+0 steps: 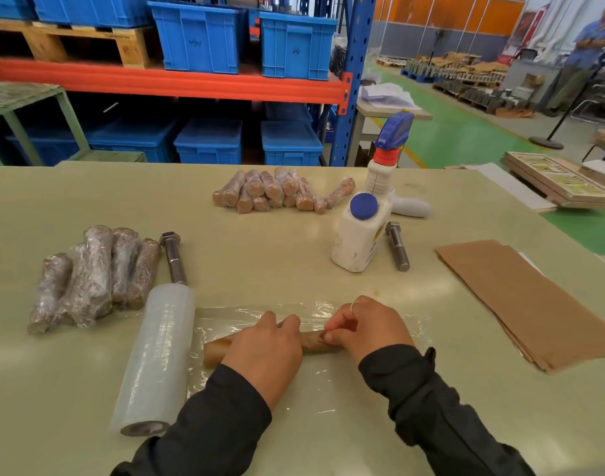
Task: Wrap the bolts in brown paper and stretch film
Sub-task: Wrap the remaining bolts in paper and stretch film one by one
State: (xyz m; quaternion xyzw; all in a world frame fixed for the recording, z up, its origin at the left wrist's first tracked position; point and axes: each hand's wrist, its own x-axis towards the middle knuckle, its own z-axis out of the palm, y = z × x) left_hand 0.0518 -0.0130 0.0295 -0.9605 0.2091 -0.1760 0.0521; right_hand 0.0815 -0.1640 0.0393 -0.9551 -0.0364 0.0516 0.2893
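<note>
both forearms in dark sleeves reach in from the near edge of the table (259,262) and meet over a paper-wrapped bolt (222,350) lying crosswise near that edge, on a spread sheet of stretch film (314,379). the left hand (265,352) lies palm down over the middle of the bolt, fingers curled over its far side and holding it. the right hand (366,329) sits just beside it, fingers bent and pinching at the bolt's right part — whether it grips the paper or the film edge cannot be told.

the film roll (156,359) lies just left of the bolt, pointing from the near edge toward the far one, with the sheet running off it to the right. a bare bolt (173,257) lies past the roll's far end, and a bundle of film-wrapped bolts (95,276) sits beside it toward the left edge. a heap of paper-wrapped bolts (277,192) rests near the far edge. right of centre stand a white bottle (359,235) with a blue cap and a spray bottle (385,166), with another bare bolt (397,245) just beside the white one. a stack of brown paper (520,300) lies toward the right edge. bare tabletop lies between the hands and the far heap — also along the near left corner.
</note>
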